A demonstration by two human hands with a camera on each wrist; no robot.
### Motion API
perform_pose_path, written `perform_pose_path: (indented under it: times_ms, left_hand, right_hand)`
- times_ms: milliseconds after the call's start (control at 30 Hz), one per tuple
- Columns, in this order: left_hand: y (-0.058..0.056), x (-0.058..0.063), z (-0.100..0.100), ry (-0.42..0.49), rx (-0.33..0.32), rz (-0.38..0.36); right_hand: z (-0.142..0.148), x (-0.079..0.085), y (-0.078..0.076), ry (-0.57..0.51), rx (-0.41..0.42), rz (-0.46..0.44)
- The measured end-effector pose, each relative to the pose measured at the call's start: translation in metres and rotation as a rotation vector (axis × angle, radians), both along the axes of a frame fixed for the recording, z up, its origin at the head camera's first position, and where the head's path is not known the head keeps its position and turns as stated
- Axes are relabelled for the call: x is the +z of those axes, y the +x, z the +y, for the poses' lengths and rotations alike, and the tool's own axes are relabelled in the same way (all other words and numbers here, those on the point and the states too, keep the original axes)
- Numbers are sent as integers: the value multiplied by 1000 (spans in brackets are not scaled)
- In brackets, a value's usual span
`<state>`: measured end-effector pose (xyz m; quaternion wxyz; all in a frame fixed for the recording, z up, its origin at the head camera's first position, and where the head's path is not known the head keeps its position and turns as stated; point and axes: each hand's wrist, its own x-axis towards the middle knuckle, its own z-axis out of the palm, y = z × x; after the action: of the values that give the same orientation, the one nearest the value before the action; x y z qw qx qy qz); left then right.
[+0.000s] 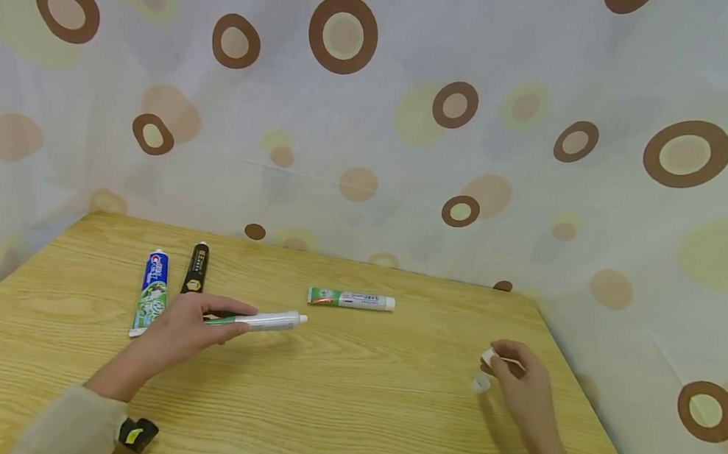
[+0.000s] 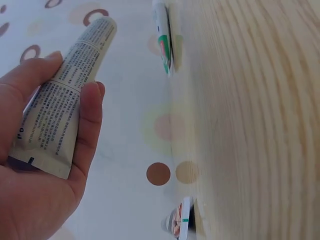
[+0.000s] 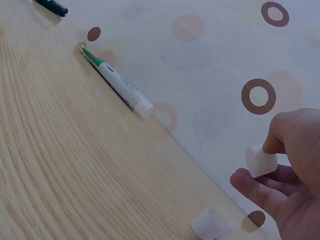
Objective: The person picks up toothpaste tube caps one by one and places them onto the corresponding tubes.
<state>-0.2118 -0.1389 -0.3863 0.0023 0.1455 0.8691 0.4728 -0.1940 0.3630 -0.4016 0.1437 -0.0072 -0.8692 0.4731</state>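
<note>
My left hand [image 1: 183, 330] grips a white and green toothpaste tube [image 1: 270, 320] above the table, its uncapped nozzle pointing right. In the left wrist view, thumb and fingers close around the sides of the tube [image 2: 62, 107], whose printed back and flat crimped end show. Over on the right, my right hand [image 1: 525, 392] pinches a small white cap [image 3: 261, 161] between thumb and fingers. Just below it, a second white cap [image 1: 481, 383] sits on the tabletop. The two hands are well apart.
Another white and green toothpaste tube [image 1: 351, 300], capped, lies toward the back of the wooden table [image 1: 344, 417]. Left of it are a black tube [image 1: 197, 269] and a blue and green tube [image 1: 154, 290], both partly behind the left hand. A dotted curtain [image 1: 398, 156] borders the table.
</note>
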Motion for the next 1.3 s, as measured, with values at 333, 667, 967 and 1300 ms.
perform_pose_path:
  times_ms: [333,667,967,1300]
  left_hand:
    - [-4,1,10,93,-44,43]
    - [-9,4,22,146,-107,17]
    - [-15,9,35,181,-158,-4]
    - [-19,8,48,211,-217,23]
  right_hand:
    - [-10,3,-5,-90,101,8]
    - [-28,9,-6,-82,85,21]
    - [-47,14,-13,-163,139,30]
    - [-67,17,-19,-231,239,17]
